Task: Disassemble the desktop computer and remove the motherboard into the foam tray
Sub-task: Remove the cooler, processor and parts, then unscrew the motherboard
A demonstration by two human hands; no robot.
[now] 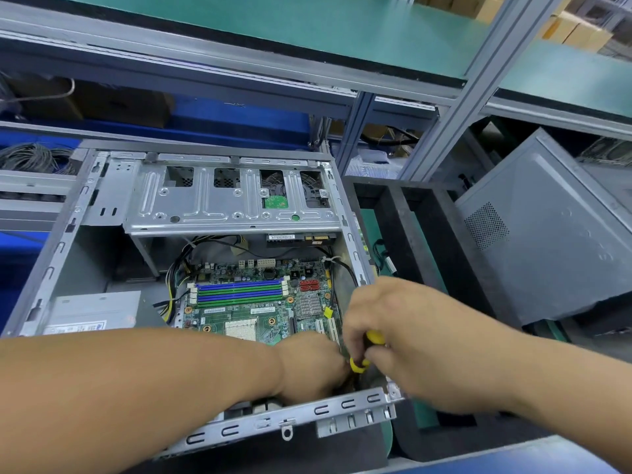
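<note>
An open grey computer case [68, 234] lies on its side in front of me. Inside it sits the green motherboard [253, 309] with blue and green memory slots. My right hand [386, 333] grips a yellow-handled screwdriver [367, 348] over the board's near right corner. My left hand [311, 367] reaches into the case at that same corner, its fingers hidden behind the case edge and the other hand. A black foam tray [424, 241] with long slots stands just right of the case.
A silver drive cage [225, 200] spans the far side of the case, and a power supply [92, 313] sits at its left. A grey case side panel [554, 241] leans at the right. A green-topped shelf [307, 25] runs overhead on aluminium posts.
</note>
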